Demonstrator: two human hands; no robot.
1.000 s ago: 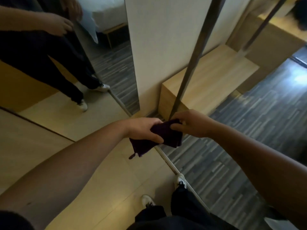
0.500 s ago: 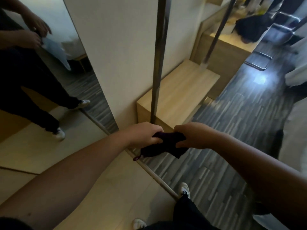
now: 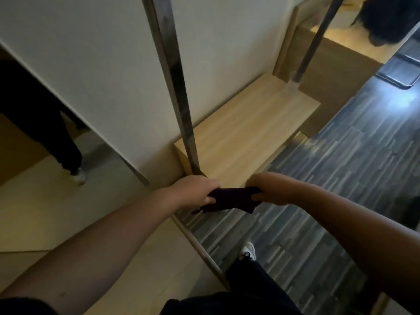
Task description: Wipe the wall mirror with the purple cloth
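The dark purple cloth (image 3: 229, 198) is stretched between both hands at the middle of the view. My left hand (image 3: 195, 189) grips its left end and my right hand (image 3: 268, 189) grips its right end. The wall mirror (image 3: 41, 133) stands at the far left, reaching the floor, and shows dark trousers and a white shoe in reflection. Both hands are well to the right of the mirror and clear of its glass.
A white wall panel (image 3: 102, 64) lies right of the mirror. A metal pole (image 3: 175, 76) rises from a low wooden platform (image 3: 245, 133) just beyond the hands. Grey striped flooring (image 3: 341, 178) spreads to the right; my white shoe (image 3: 248, 248) stands below.
The view has swung right, so the mirror has slid toward the left edge. The cloth has been pulled out flatter between the hands, which have moved slightly apart.
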